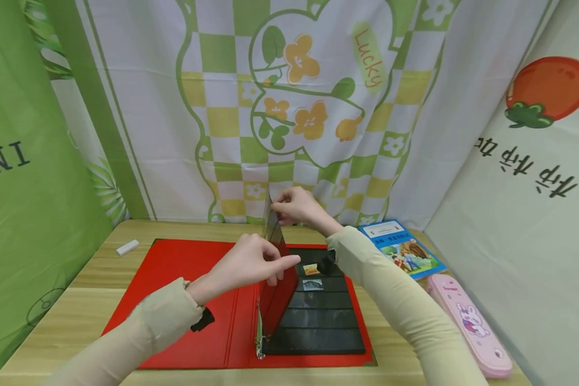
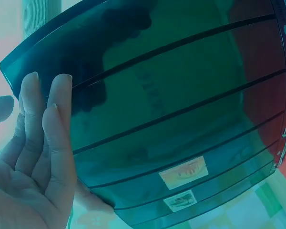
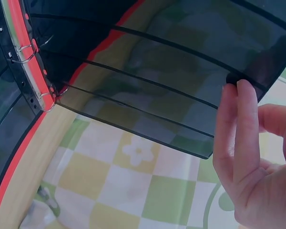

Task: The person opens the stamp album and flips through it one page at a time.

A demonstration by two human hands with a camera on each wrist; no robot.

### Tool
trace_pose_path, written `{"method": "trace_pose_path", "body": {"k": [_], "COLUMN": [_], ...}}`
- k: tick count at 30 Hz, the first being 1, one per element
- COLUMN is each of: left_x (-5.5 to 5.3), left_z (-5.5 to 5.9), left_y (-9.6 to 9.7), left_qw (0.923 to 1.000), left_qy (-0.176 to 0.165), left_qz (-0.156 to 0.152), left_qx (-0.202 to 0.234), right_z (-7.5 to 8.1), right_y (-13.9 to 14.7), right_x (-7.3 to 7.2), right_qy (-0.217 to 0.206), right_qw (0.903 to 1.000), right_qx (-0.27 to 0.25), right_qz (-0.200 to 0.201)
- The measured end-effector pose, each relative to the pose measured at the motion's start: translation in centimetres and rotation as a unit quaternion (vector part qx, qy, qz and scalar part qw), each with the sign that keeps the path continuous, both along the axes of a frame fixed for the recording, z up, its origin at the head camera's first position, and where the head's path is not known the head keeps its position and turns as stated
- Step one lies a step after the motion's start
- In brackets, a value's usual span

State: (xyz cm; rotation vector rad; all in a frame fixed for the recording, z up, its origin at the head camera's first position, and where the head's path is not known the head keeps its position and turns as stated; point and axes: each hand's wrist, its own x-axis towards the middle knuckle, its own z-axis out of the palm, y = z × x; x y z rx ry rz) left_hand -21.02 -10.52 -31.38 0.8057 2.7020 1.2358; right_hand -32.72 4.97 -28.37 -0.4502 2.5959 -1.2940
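A red ring-binder stamp album (image 1: 193,300) lies spread on the table. One glossy dark page (image 1: 276,305) stands upright from its rings. My right hand (image 1: 296,206) pinches this page near its far upper corner. On the nearer side, my left hand (image 1: 248,262) touches the page with fairly straight fingers (image 2: 59,152), the thumb held apart. A black strip page (image 1: 313,332) lies flat to the right, with an orange stamp (image 1: 311,269) and a grey-blue stamp (image 1: 312,284) in its upper rows. Two stamps also show against the raised page in the left wrist view.
Right of the album are a blue picture book (image 1: 405,249) and a pink pencil case (image 1: 470,324) with a rabbit on it. A small white block (image 1: 127,247) lies at the table's left. Printed curtains (image 1: 231,107) hang behind and beside the table.
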Motion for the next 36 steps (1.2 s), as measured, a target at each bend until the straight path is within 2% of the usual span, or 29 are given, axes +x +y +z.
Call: {"method": "trace_pose_path", "body": {"k": [5, 10, 16, 20, 24, 28, 32, 36], "left_x": [0.0, 0.4, 0.9, 1.5, 2.0, 2.7, 3.3, 3.6], "left_z": [0.1, 0.6, 0.7, 0.9, 1.2, 1.3, 0.9, 0.1], "left_y": [0.1, -0.2, -1.6, -3.3, -5.3, -7.4, -9.4, -11.5], "left_qw": [0.9998, 0.9995, 0.9998, 0.9995, 0.9984, 0.9976, 0.9972, 0.9983], "left_qy": [-0.012, -0.023, -0.017, -0.019, -0.027, -0.03, -0.026, -0.017], "left_qz": [-0.017, -0.023, -0.003, 0.02, 0.039, 0.047, 0.052, 0.046], "left_qx": [0.004, 0.006, -0.006, -0.015, -0.029, -0.041, -0.047, -0.032], "right_z": [-0.2, -0.2, -0.4, -1.3, -3.1, -5.7, -8.8, -12.2], "right_y": [0.0, 0.2, 0.8, 1.7, 3.2, 4.8, 6.8, 8.7], "right_x": [0.0, 0.2, 0.7, 0.8, 0.8, 0.9, 1.0, 0.6], "right_qy": [-0.002, 0.014, 0.058, 0.089, 0.109, 0.116, 0.118, 0.13], "right_qw": [1.0, 0.9999, 0.9981, 0.9953, 0.9919, 0.9891, 0.9867, 0.9815], "right_qx": [-0.009, -0.006, 0.017, 0.036, 0.063, 0.089, 0.11, 0.133], "right_qz": [-0.003, 0.001, 0.008, 0.01, 0.012, 0.018, 0.022, 0.043]}}
